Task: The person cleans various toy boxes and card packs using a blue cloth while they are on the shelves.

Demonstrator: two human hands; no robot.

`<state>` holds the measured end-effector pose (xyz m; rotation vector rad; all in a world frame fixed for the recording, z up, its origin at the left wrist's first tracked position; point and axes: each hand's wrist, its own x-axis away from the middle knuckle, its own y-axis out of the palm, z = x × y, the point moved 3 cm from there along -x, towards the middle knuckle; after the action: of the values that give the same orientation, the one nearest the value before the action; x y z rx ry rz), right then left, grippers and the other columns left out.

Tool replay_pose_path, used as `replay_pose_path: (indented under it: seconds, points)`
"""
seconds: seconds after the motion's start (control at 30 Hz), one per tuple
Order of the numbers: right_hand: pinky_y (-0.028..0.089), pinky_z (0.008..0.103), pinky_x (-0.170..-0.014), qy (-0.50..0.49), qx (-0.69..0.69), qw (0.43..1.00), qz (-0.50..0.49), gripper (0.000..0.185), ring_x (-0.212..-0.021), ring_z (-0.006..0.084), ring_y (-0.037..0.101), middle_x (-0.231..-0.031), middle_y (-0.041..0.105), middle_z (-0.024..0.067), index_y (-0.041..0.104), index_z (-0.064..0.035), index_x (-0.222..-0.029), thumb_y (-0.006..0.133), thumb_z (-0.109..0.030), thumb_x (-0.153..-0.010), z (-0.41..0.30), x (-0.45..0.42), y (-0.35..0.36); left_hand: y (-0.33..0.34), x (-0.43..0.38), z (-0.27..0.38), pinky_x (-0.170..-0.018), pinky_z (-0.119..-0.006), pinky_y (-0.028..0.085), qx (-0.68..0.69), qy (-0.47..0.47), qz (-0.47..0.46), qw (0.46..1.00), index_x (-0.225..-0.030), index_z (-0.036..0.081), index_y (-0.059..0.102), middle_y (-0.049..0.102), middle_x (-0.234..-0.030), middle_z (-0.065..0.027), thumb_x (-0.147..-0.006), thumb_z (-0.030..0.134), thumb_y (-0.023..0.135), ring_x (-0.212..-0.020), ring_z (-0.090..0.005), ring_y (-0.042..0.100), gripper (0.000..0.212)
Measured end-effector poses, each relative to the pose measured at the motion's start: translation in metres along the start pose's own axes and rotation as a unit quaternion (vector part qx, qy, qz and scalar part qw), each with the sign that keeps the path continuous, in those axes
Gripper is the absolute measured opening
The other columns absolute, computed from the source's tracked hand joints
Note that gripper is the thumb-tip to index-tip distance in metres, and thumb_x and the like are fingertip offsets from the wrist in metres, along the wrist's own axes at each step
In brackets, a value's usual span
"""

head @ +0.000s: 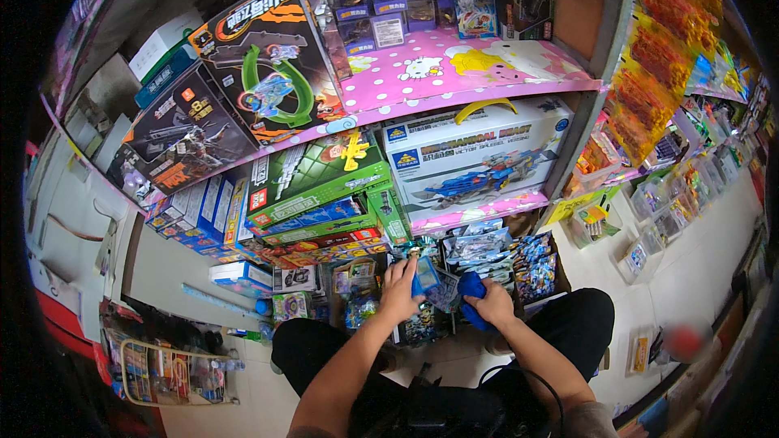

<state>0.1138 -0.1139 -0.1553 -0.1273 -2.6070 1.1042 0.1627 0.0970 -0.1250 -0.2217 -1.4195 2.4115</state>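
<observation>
My left hand (398, 293) is at a small blue-edged packet (426, 276), its fingers along the left side and its thumb at the lower edge. In my right hand (492, 305) is a bunched blue cloth (471, 299). Between the hands lies a shiny grey foil packet (445, 293). Just beyond them, silvery-blue packets (481, 249) stand in rows in an open box. Below my left hand are more dark printed packets (420, 325), partly hidden by the hand and wrist.
Above the hands, a shelf holds a large white toy box (481, 161) with a yellow handle. Green toy boxes (322, 179) are stacked to its left. A box of small colourful packets (535, 264) stands at right. Clear plastic bins (639, 258) line the right floor; a wire basket (176, 371) stands lower left.
</observation>
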Motion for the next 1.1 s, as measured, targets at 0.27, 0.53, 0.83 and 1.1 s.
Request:
replay_pose_path:
  seconds: [0.27,0.53,0.83,1.1]
  points:
    - [0.047,0.0401,-0.065,0.005,0.009,0.999,0.031,0.040,-0.070,0.0336,0.059,-0.075,0.060,0.0190,0.059,-0.0011,-0.087,0.068,-0.032,-0.065,0.010,-0.005,-0.002,0.007,-0.043,-0.012,-0.100,-0.055,0.019,-0.166,-0.067,-0.118,0.977,-0.132,0.013,0.028,0.019,-0.140,-0.0090,-0.072,0.017,0.065,-0.128,-0.0299,0.019,0.071]
    - [0.047,0.0405,-0.071,-0.026,-0.024,0.998,-0.045,0.050,-0.082,0.0351,0.058,-0.088,0.058,0.0217,0.057,-0.0036,-0.097,0.069,-0.039,-0.064,-0.007,-0.015,0.013,-0.098,-0.040,0.093,-0.074,-0.037,0.047,0.033,0.177,-0.047,0.983,-0.106,0.006,0.055,0.060,-0.095,-0.0155,-0.081,0.021,0.056,-0.086,-0.0310,0.059,0.029]
    - [0.046,0.0395,-0.074,-0.072,-0.018,0.994,-0.084,0.051,-0.088,0.0317,0.055,-0.093,0.057,0.0177,0.054,-0.0074,-0.103,0.067,-0.041,-0.067,-0.038,-0.010,-0.013,-0.269,-0.187,0.245,-0.085,-0.033,0.041,0.276,0.254,0.276,0.885,-0.111,0.000,0.039,0.044,-0.117,-0.0140,-0.074,0.014,0.065,-0.111,-0.0229,0.043,0.046]
    - [0.044,0.0396,-0.080,-0.086,-0.061,0.984,-0.147,0.056,-0.096,0.0333,0.053,-0.101,0.053,0.0179,0.053,-0.0077,-0.109,0.065,-0.045,-0.068,-0.036,-0.015,-0.014,-0.319,-0.316,0.243,-0.097,-0.037,0.027,0.210,0.107,0.452,0.860,-0.121,-0.011,0.014,0.032,-0.120,-0.0313,-0.053,0.038,0.080,-0.115,-0.0364,0.033,0.107]
